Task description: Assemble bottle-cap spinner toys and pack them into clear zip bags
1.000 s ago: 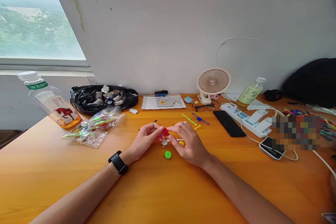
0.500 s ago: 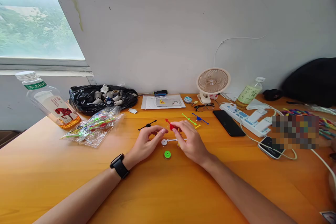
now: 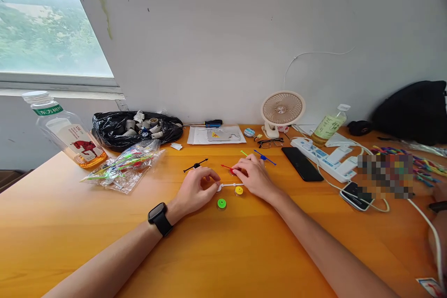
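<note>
My right hand (image 3: 254, 177) is low over the table, with its thumb and fingertips at a red arrow spinner (image 3: 226, 166). The spinner's pointed end sticks out to the left and its hub is partly covered. My left hand (image 3: 198, 189) rests on the table, fingers curled and thumb apart, holding nothing I can see. Its thumb lies beside the round end of a white arrow piece (image 3: 228, 185). Nearer me are a yellow round piece (image 3: 239, 191) and a green round piece (image 3: 221, 203). A black arrow spinner (image 3: 196, 165) lies behind my left hand, a blue arrow spinner (image 3: 264, 157) beyond my right.
At left stand a large bottle (image 3: 71, 135), a clear bag of colored parts (image 3: 125, 167) and a black plastic bag (image 3: 104, 130). Behind are a fan (image 3: 282, 109) and glasses (image 3: 271, 143). On the right lie a phone (image 3: 302, 164) and power strip (image 3: 319, 158); another person's hand shows at the edge.
My right hand has lowered the red arrow spinner toward the table and moved slightly right and away from me. The yellow round piece is now uncovered. My left hand has barely shifted.
</note>
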Demonstrator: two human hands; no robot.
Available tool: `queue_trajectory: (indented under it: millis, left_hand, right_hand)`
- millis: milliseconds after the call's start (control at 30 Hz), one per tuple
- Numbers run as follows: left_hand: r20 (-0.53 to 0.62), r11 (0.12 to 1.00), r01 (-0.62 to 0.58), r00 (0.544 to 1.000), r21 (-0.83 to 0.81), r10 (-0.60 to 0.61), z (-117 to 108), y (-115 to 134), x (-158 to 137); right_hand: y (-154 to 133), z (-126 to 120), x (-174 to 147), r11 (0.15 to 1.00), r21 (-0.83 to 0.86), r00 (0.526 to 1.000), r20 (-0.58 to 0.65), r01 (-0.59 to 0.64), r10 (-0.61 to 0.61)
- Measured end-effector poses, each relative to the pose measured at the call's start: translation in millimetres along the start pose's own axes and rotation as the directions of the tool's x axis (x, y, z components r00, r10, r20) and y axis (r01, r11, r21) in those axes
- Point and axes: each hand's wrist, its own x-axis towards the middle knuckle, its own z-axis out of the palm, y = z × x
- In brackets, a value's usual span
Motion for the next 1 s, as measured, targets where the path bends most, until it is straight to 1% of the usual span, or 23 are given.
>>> queue_trajectory:
  millis: [100, 167, 300, 333, 367, 400, 433, 500, 567, 667, 767, 833, 900, 967, 1000]
  left_hand:
    - [0.017, 1.000, 0.000, 1.000, 0.029, 0.000, -1, 1, 0]
    - [0.030, 0.999, -0.016, 0.999, 0.041, 0.015, -1, 1, 0]
    - [0.036, 0.999, -0.046, 0.998, 0.026, 0.046, -1, -1, -1]
    - [0.035, 0.999, -0.046, 0.998, 0.021, 0.045, -1, -1, -1]
    - [0.035, 0.999, -0.042, 0.999, 0.020, 0.041, -1, -1, -1]
    - [0.037, 0.999, -0.038, 0.999, 0.023, 0.037, -1, -2, -1]
    - [0.042, 0.999, -0.035, 0.999, 0.028, 0.033, 0, -2, -1]
    - [0.050, 0.999, -0.032, 0.998, 0.043, 0.030, 0, -3, 0]
    - [0.052, 0.998, -0.032, 0.998, 0.055, 0.029, 0, -4, 0]
    - [0.052, 0.998, -0.039, 0.998, 0.057, 0.036, 2, -6, 0]
    - [0.065, 0.997, -0.052, 0.997, 0.061, 0.048, 3, -8, 0]
    - [0.071, 0.996, -0.057, 0.996, 0.066, 0.052, 2, -7, 0]
    - [0.087, 0.994, -0.084, 0.993, 0.072, 0.078, 1, -5, 0]
    - [0.122, 0.983, -0.158, 0.982, 0.089, 0.147, -1, -2, -1]
    - [0.148, 0.974, -0.203, 0.971, 0.104, 0.187, -2, -1, -2]
  right_hand:
    - [-2, 0, -2, 1.000, -0.029, 1.000, -0.013, -0.004, 0.003]
    - [-2, -2, -3, 0.999, -0.038, 0.999, -0.044, -0.014, 0.012]
    - [9, -16, -1, 0.998, 0.046, 0.987, -0.153, -0.050, 0.057]
    - [15, -23, 0, 0.996, 0.070, 0.986, -0.155, -0.057, 0.067]
    - [21, -29, 0, 0.995, 0.082, 0.989, -0.131, -0.058, 0.068]
    - [28, -36, -1, 0.995, 0.075, 0.994, -0.083, -0.059, 0.065]
    - [34, -43, -3, 0.997, 0.057, 0.998, -0.006, -0.056, 0.056]
    - [45, -54, -7, 0.998, 0.039, 0.990, 0.133, -0.053, 0.047]
    - [52, -60, -11, 0.996, 0.046, 0.977, 0.206, -0.072, 0.061]
    - [50, -63, -13, 0.996, 0.012, 0.966, 0.245, -0.090, 0.084]
    - [38, -65, -14, 0.996, -0.059, 0.954, 0.291, -0.060, 0.075]
    - [29, -67, -17, 0.995, -0.053, 0.951, 0.293, -0.084, 0.096]
    - [21, -67, -21, 0.988, 0.036, 0.955, 0.265, -0.148, 0.134]
    - [16, -63, -25, 0.966, 0.169, 0.961, 0.231, -0.194, 0.153]
    - [14, -59, -27, 0.954, 0.228, 0.966, 0.214, -0.195, 0.146]
